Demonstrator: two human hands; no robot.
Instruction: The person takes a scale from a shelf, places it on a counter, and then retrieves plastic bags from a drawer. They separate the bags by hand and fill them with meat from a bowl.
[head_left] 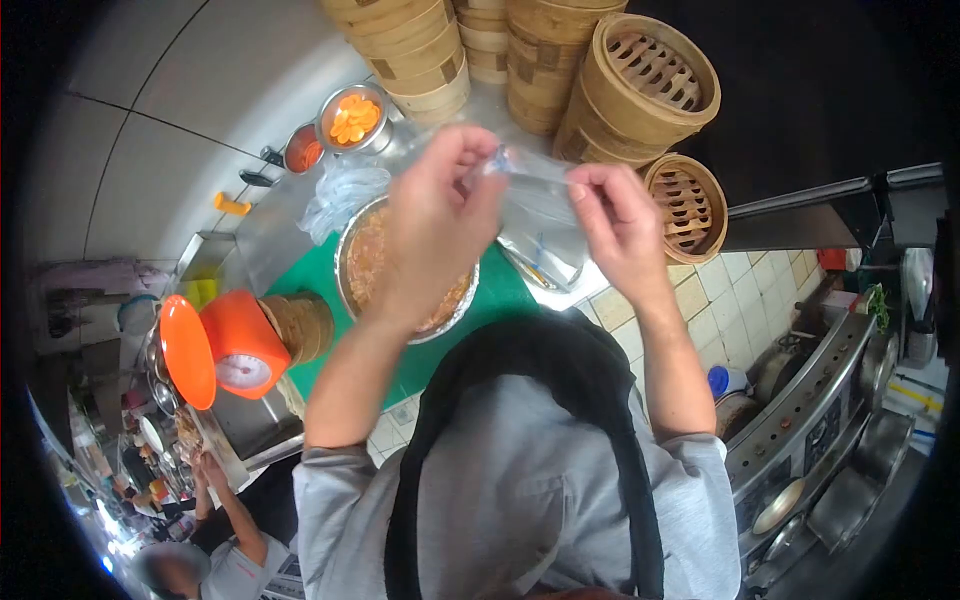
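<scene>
A clear plastic bag [540, 205] stretches between my two hands above the counter. My left hand [445, 205] pinches one end of it, where a small blue and red mark shows; the fingers are slightly blurred. Thumb and fingers of my right hand [612, 210] are closed on the bag's other upper edge. Below my left hand sits a round metal bowl [345, 285] of pinkish-brown minced filling [365, 262], partly hidden by my left wrist. The bowl rests on a green cutting board [400, 370].
Stacked bamboo steamers [555, 75] stand at the back, with another steamer [690, 210] at right. Sliced carrots fill a metal bowl [355, 115]. Crumpled plastic [345, 195] lies near it. An orange scale [240, 345] is at left; a co-worker [235, 550] works lower left.
</scene>
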